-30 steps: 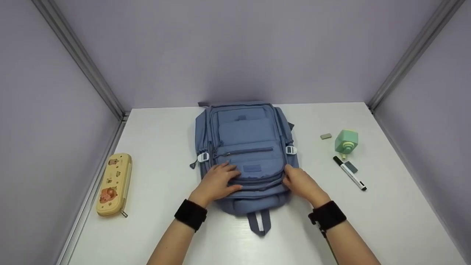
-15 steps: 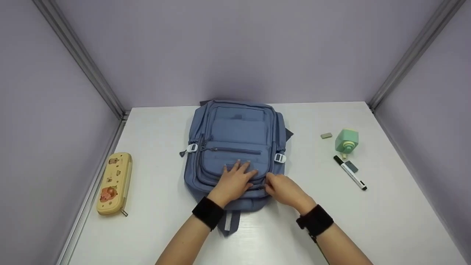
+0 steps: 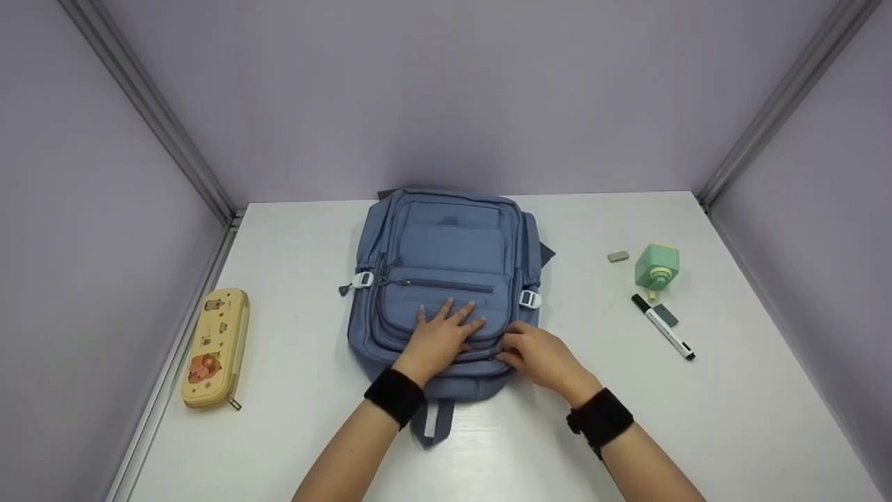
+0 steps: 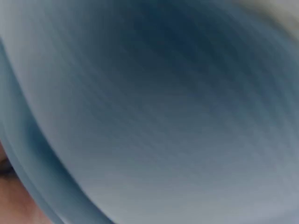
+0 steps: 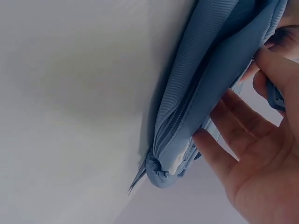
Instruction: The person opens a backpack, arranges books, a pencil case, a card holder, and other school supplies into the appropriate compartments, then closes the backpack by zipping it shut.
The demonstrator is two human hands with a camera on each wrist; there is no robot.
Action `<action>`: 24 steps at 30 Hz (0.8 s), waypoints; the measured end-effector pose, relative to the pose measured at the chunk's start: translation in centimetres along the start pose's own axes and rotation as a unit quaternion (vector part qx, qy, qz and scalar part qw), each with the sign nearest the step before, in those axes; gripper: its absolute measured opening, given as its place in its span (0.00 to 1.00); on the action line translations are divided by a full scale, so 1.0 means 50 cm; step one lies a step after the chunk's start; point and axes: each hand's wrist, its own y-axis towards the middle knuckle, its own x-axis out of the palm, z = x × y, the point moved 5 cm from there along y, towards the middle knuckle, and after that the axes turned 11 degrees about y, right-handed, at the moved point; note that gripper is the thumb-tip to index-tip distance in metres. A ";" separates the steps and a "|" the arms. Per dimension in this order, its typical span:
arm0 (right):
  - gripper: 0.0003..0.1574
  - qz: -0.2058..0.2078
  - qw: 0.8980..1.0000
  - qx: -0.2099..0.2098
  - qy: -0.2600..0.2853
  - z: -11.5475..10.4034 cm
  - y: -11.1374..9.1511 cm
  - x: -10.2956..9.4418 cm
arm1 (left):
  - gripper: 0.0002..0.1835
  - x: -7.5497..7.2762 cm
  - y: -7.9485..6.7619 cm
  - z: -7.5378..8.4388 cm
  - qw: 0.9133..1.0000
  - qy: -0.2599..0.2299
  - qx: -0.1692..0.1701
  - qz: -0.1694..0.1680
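Note:
A blue backpack (image 3: 453, 247) lies front up on the white table, its top loop toward me. Spread fingers of my left hand (image 3: 435, 345) press flat on its front panel near this end. At the bag's near right edge, my right hand (image 3: 540, 355) has thumb and index finger together on the zip seam. The right wrist view shows a blue zipper pull (image 5: 275, 97) by the thumb, pinched there, while the other fingers touch the side fabric (image 5: 201, 98). Blurred backpack fabric (image 4: 163, 116) fills most of the left wrist view.
To the left lies a yellow pencil case (image 3: 216, 348). On the right are a green box-shaped pencil sharpener (image 3: 656, 268), a small grey eraser (image 3: 617, 257), a white marker (image 3: 663, 326) with black cap and a dark grey block (image 3: 666, 315). Walls enclose the table.
The backpack has shifted and turned slightly to the left. My left hand has slid right across its front. My right hand has moved left along the seam, its fingers now less tightly bunched.

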 end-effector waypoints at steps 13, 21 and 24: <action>0.11 0.031 0.999 -0.008 -0.003 0.042 -0.004 -0.027 | 0.20 -0.005 -0.014 -0.024 0.998 0.004 0.030 0.055; 0.15 0.043 0.999 0.020 0.018 0.062 0.001 -0.038 | 0.16 -0.017 -0.013 -0.025 0.996 -0.009 0.031 0.085; 0.15 0.060 0.998 0.018 0.014 0.066 0.005 -0.046 | 0.16 -0.025 -0.016 -0.029 0.994 -0.017 0.031 0.103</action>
